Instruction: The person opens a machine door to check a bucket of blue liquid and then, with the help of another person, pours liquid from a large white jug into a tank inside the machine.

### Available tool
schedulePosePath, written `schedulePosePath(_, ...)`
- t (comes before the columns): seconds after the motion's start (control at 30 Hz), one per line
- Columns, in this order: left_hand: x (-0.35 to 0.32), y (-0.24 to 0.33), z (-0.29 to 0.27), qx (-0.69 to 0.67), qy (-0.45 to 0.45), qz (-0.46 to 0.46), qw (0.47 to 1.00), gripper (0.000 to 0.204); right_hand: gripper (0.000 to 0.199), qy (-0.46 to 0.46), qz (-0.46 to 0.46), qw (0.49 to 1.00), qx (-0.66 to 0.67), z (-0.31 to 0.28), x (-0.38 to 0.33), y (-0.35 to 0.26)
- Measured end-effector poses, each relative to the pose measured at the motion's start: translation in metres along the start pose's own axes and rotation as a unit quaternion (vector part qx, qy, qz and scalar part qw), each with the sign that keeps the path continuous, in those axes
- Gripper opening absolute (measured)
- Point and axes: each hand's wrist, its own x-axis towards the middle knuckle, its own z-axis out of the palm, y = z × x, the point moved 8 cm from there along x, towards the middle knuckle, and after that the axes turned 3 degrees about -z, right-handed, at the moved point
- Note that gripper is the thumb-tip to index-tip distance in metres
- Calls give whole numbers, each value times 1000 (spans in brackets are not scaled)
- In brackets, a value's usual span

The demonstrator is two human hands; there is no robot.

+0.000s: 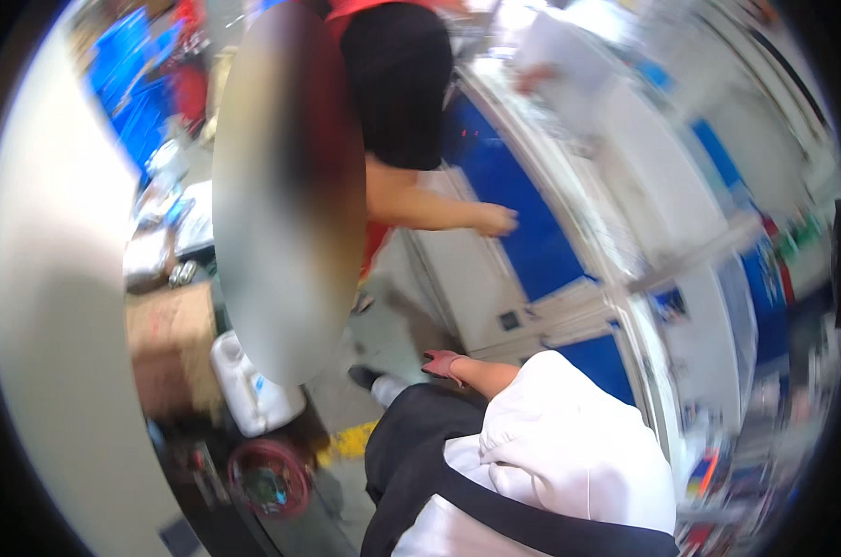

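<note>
My right hand (442, 364), in a pinkish-red glove, hangs low beside my dark trousers. Its fingers look a little apart and I see nothing in them, though motion softens their outline. A white sleeve (578, 436) covers my upper arm, and a black strap (532, 506) crosses my white top. The nearest thing to that hand is the blue and grey panelled front (597, 367) of a bench or cabinet on the right. My left hand is out of view.
Another person in black shorts (397, 79) stands ahead, one hand (495, 220) hanging by the panels. A large blurred oval hides part of the scene. At left are a cardboard box (169, 343), a white jug (253, 385) and a red-rimmed basket (270, 478); yellow floor marking (351, 444) lies nearby.
</note>
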Motion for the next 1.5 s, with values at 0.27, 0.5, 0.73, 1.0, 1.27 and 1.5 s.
schedulePosePath(0.27, 74, 192, -106, 58, 22, 188, 980, 39, 81, 442, -186, 800, 360, -177, -272, 65)
schedulePosePath(0.5, 84, 289, -106, 37, 7, 248, 968, 46, 69, 591, -451, 421, 520, -349, -441, 50)
schedulePosePath(0.73, 60, 332, -66, 89, 0, 199, 976, 47, 57, 655, -443, 403, 461, -415, -423, 14)
schedulePosePath(1.0, 52, 364, -52, 141, -8, 183, 973, 46, 69, 111, -257, 906, -317, -308, -158, -125)
schedulePosePath(1.27, -28, 354, -78, 40, 11, 142, 989, 47, 67, 33, -418, 837, -352, -243, -88, -181)
schedulePosePath(1.5, 21, 346, -73, 140, -13, 217, 966, 47, 65, -87, -355, 867, -338, -190, -16, -193)
